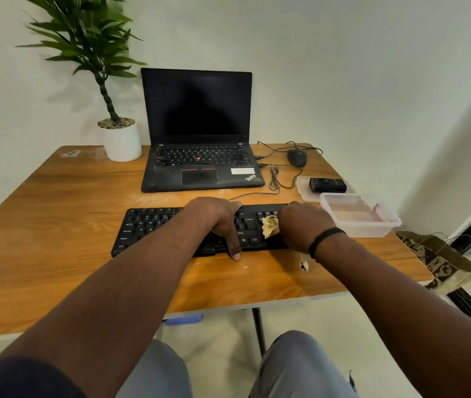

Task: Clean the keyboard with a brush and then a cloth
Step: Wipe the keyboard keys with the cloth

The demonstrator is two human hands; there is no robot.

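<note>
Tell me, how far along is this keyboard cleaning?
It looks to be at the cloth stage. The right hand holds a crumpled cloth against the right end of the keyboard, while the left hand rests on the middle, steadying it. No brush is clearly visible, so brushing seems finished, though I can't confirm that. The keys on the left probably remain to be wiped.

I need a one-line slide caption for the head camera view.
Right hand wipes black external keyboard with crumpled beige cloth while left hand steadies it.
</note>
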